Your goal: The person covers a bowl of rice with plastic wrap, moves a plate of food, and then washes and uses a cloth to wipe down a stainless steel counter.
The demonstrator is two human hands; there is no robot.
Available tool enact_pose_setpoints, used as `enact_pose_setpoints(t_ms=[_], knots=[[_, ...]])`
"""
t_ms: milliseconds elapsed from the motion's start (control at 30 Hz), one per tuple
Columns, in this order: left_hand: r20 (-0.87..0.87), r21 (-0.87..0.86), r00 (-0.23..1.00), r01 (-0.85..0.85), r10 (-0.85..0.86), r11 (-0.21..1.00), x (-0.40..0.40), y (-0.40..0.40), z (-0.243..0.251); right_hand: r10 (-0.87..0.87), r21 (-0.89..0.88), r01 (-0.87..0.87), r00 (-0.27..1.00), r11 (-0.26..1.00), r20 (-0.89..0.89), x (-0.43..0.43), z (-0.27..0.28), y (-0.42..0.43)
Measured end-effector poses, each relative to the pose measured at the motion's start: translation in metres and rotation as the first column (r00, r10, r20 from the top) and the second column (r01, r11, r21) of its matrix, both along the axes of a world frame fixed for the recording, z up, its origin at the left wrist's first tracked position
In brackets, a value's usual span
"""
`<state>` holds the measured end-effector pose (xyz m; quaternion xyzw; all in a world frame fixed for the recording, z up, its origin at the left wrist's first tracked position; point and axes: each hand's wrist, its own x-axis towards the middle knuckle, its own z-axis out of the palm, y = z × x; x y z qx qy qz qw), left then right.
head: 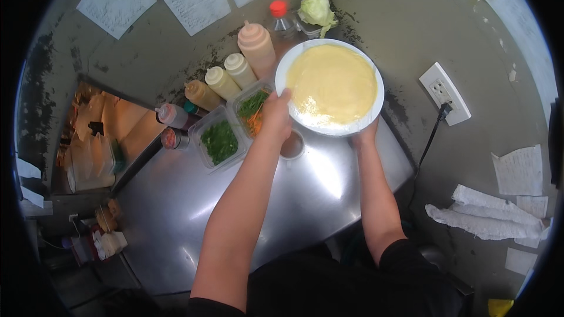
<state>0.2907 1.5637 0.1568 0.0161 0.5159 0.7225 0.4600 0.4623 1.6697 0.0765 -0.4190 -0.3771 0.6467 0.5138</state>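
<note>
Both my hands hold up a round white plate (284, 68) above the back of the metal table. A flat yellow food layer (332, 83) covers most of it, and its shine looks like plastic wrap. My left hand (276, 114) grips the near-left rim, thumb on top. Under the near-right rim is my right hand (366, 134), its fingers mostly hidden by the plate. Below my left hand stands a clear tub of shredded greens and carrot (251, 112), partly covered. Beside it is a tub of chopped greens (219, 143). A cup of brown liquid (292, 145) is partly hidden by the plate.
Several squeeze bottles (257, 46) line the wall, with a red-capped bottle (280, 17) and a lettuce head (316, 9) behind the plate. A small jar (173, 138) stands at the left of the steel table (308, 211). A plugged-in cord (429, 141) hangs along the right wall.
</note>
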Motion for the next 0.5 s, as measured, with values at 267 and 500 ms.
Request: enact_pose_setpoints(t_ms=[267,500], knots=[[0.117,0.043,0.988,-0.110,0.105,0.993,0.040,-0.025,0.017,0.042,0.092,-0.051,0.994,0.994,0.098,0.033,-0.012,-0.017],[-0.058,-0.041,0.974,-0.221,0.218,0.974,0.039,0.005,-0.006,0.083,-0.039,-0.075,0.957,0.996,0.278,0.054,-0.003,-0.002]])
